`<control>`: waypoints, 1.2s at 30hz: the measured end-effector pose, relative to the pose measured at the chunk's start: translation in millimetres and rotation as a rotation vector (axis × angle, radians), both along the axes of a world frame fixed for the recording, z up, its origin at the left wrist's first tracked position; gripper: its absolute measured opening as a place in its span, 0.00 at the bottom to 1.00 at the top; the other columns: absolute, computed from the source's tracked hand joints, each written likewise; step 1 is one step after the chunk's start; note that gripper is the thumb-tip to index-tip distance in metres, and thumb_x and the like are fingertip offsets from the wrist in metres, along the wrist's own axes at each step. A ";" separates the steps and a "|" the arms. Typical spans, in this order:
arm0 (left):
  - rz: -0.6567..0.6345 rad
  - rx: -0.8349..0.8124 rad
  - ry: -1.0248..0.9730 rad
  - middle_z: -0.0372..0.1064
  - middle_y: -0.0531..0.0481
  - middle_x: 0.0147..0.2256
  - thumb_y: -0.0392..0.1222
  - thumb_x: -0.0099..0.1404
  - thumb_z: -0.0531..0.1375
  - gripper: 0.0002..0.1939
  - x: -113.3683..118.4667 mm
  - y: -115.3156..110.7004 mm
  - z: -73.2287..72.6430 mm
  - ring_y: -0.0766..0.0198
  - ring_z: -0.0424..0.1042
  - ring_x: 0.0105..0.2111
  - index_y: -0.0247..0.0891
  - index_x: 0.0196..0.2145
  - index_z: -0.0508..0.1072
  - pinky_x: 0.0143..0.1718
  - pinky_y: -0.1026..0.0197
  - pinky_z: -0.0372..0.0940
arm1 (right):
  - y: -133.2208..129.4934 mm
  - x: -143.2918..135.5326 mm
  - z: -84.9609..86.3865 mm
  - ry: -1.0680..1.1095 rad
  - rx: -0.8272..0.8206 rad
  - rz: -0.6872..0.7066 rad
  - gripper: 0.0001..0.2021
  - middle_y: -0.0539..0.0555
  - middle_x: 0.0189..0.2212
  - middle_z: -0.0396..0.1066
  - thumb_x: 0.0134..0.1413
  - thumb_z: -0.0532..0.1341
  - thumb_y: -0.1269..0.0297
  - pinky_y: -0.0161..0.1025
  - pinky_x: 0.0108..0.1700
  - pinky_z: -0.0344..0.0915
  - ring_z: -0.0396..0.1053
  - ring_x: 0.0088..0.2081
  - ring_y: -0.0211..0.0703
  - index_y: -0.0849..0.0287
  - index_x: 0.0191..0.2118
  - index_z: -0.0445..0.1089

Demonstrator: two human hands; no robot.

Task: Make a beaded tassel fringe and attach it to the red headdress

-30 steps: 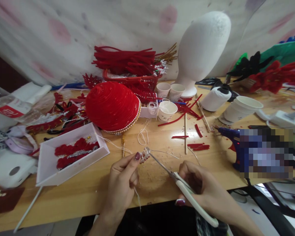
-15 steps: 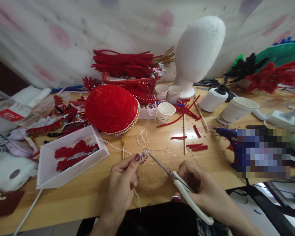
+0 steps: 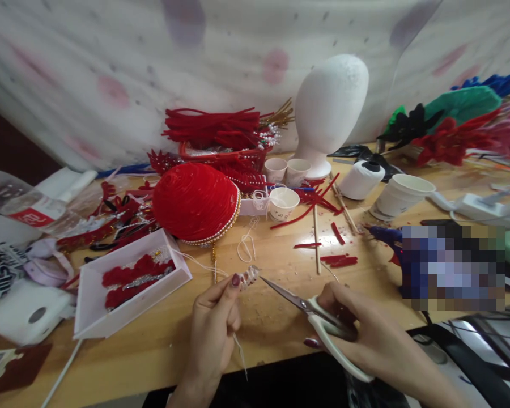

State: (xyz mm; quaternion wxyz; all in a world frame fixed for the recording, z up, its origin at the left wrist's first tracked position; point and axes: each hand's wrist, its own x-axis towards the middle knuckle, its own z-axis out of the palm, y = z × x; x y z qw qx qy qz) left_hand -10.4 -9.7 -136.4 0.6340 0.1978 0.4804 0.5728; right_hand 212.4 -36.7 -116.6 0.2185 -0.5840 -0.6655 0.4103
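Note:
My left hand (image 3: 216, 314) pinches a small clear beaded strand (image 3: 249, 276) between thumb and fingertips above the table. White thread (image 3: 240, 351) hangs below that hand. My right hand (image 3: 352, 320) is wrapped round the handles of white-handled scissors (image 3: 297, 303). Their blades point left, just short of the beads and apart from them. Left of my hands, a white box (image 3: 131, 320) contains red velvety pieces with silver trim. Behind it lies a domed red cap (image 3: 195, 201), edged with pearl beads and gold trim.
A white foam head (image 3: 331, 102) stands at the back, near paper cups (image 3: 283, 211) and a thread cone (image 3: 362, 180). Cut red strips (image 3: 339, 260) and a thin stick (image 3: 317, 238) lie ahead. At right are a blue glue gun (image 3: 389, 238), partly blurred out, and a larger cup (image 3: 402, 198).
The scissors have drawn back right from the beads, which they touched before. The thin strand that ran rightward from the beads no longer shows. The whole view has shifted slightly.

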 end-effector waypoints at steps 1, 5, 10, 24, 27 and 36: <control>-0.001 0.004 -0.001 0.45 0.65 0.13 0.55 0.41 0.76 0.22 -0.1 0.2 0.5 0.79 0.38 0.15 0.34 0.23 0.78 0.14 0.73 0.40 | -1.5 2.0 2.5 -0.027 0.014 0.009 0.16 0.47 0.24 0.64 0.50 0.69 0.53 0.33 0.25 0.57 0.60 0.25 0.37 0.56 0.29 0.63; 0.019 0.007 -0.018 0.42 0.67 0.14 0.54 0.41 0.76 0.22 -0.3 1.1 3.2 0.79 0.37 0.15 0.33 0.23 0.77 0.14 0.72 0.39 | -5.8 8.9 7.7 -0.085 0.124 0.023 0.13 0.50 0.27 0.71 0.53 0.67 0.56 0.35 0.27 0.62 0.67 0.27 0.41 0.55 0.32 0.64; 0.056 0.023 -0.031 0.41 0.67 0.16 0.47 0.39 0.78 0.21 0.1 1.1 5.3 0.79 0.37 0.16 0.34 0.20 0.72 0.14 0.72 0.39 | -2.0 19.9 -0.1 -0.319 0.299 -0.066 0.08 0.53 0.33 0.75 0.56 0.65 0.57 0.39 0.32 0.66 0.74 0.32 0.47 0.53 0.37 0.67; 0.023 0.065 0.079 0.39 0.66 0.15 0.50 0.43 0.76 0.19 5.1 -2.2 10.2 0.78 0.36 0.16 0.34 0.20 0.74 0.14 0.72 0.39 | 3.9 8.8 20.0 -0.134 0.470 -0.112 0.11 0.57 0.41 0.77 0.62 0.60 0.56 0.42 0.39 0.69 0.75 0.41 0.50 0.54 0.45 0.70; -0.033 0.086 0.162 0.42 0.65 0.15 0.53 0.45 0.75 0.20 10.6 -3.3 19.2 0.77 0.38 0.16 0.34 0.21 0.77 0.15 0.70 0.39 | 10.8 -6.1 29.3 0.007 0.539 -0.014 0.07 0.54 0.35 0.76 0.65 0.57 0.60 0.39 0.36 0.67 0.74 0.36 0.45 0.55 0.42 0.71; -0.106 0.211 0.376 0.44 0.62 0.14 0.57 0.47 0.73 0.20 31.0 9.5 42.5 0.75 0.41 0.16 0.35 0.22 0.80 0.17 0.67 0.41 | 22.6 2.1 30.2 0.118 0.742 -0.060 0.07 0.52 0.29 0.71 0.65 0.56 0.70 0.37 0.34 0.63 0.69 0.32 0.41 0.57 0.36 0.69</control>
